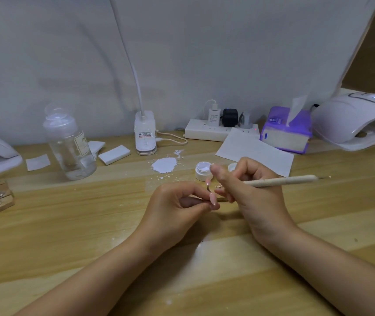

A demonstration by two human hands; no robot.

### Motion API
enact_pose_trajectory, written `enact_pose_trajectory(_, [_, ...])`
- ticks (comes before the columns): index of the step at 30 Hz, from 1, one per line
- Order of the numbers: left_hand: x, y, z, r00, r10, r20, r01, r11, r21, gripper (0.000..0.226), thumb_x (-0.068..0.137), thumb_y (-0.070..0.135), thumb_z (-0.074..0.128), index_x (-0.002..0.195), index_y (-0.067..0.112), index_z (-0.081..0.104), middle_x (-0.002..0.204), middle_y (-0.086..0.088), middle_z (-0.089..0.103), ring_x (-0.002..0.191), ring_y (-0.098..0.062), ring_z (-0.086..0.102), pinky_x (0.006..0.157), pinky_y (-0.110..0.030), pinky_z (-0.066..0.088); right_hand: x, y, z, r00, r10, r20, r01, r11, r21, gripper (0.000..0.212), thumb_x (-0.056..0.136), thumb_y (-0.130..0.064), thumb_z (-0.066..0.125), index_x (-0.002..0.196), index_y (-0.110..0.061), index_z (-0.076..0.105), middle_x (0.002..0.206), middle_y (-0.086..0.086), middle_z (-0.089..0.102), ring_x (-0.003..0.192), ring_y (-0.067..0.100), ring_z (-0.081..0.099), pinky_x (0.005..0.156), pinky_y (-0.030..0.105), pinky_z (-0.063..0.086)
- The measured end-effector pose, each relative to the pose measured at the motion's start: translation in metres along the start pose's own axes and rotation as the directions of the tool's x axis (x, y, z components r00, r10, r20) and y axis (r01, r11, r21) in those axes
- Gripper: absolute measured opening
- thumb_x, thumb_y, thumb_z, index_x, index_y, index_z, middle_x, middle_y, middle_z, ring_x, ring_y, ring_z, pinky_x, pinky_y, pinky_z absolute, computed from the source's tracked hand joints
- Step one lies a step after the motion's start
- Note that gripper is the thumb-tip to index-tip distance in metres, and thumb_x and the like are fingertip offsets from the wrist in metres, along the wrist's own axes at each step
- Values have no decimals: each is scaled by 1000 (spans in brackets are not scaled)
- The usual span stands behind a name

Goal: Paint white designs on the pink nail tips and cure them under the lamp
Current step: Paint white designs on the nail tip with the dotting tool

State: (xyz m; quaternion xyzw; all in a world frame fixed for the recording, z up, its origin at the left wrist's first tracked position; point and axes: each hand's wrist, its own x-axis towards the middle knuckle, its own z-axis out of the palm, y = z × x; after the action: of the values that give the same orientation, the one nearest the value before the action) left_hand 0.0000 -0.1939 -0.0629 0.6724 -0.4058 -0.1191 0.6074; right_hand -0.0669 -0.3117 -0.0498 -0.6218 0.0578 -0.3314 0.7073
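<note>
The left hand point(177, 201) pinches a pink nail tip point(281, 197) on its stand mid-bench point(68, 236); the right hand point(250, 190) grips a brush point(282, 180). The curing lamp point(355, 119) sits at the far right corner.

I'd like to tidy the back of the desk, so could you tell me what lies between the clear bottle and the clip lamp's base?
In the head view, a white block lies on the table between the clear bottle and the clip lamp's base.
</note>
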Motion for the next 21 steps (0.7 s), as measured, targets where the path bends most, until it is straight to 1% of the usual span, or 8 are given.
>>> enact_pose_trajectory(1, [0,0,0,1000,7,4,-7,1000,1,29,75,-12,65,67,15,69,74,-1,73,77,-9,71,71,-13,51,-1,2,0,1000,1,4,-1,1000,-6,38,69,-20,72,54,-11,38,36,-5,46,39,11,57,50,20,51])
enact_pose_trajectory(3, [0,-2,0,1000,12,9,-12,1000,-2,30,74,-12,65,66,16,70,75,-1,73,77,-8,70,70,-12,50,-1,5,0,1000,1,1,-1,1000,-12,40,77,-6,68,53,-10,37,34,-4,42,36,10,55,44,16,46])
enact_pose_trajectory(4, [0,-2,0,1000,9,14,-9,1000,-4,31,74,-12,65,66,17,70,73,0,73,78,-8,70,70,-12,50,0,6,-1,1000,-2,-1,2,1000,-23,40,78,0,65,52,-10,36,33,-4,41,34,8,53,42,14,44])
enact_pose_trajectory(6, [1,-4,0,1000,4,23,-4,1000,10,32,75,-12,66,67,19,70,72,3,73,79,-8,70,72,-13,51,1,7,-1,1000,-13,-2,13,999,-53,38,75,7,60,51,-9,35,31,-5,39,31,5,48,41,13,42])
enact_pose_trajectory(9, [2,-5,0,1000,1,30,-1,1000,16,32,75,-11,66,67,20,70,74,4,73,80,-7,70,72,-12,50,2,7,-2,1000,-12,3,12,998,-68,35,72,8,56,50,-9,34,30,-5,38,28,4,45,42,15,44])
enact_pose_trajectory(13, [1,-3,0,999,7,45,-7,1000,0,29,74,-11,66,67,18,70,78,-1,74,82,-6,70,70,-10,49,3,7,-2,1000,7,16,-7,1000,-25,38,75,12,54,50,-9,33,29,-1,36,27,6,45,41,16,44])
enact_pose_trajectory(17, [1,-3,0,998,-15,57,15,1000,1,25,75,-10,66,69,15,69,77,2,74,79,-5,69,67,-9,47,4,9,-2,1000,14,26,-13,1000,-28,38,75,12,53,51,-9,32,29,0,38,28,8,46,41,16,43])
enact_pose_trajectory(21, [1,-2,1,998,-8,56,8,1000,15,29,75,-9,67,66,18,68,72,7,72,78,-4,69,68,-10,48,4,9,-2,999,27,36,-26,999,-21,38,74,11,53,51,-11,32,30,1,39,29,10,48,41,17,42])
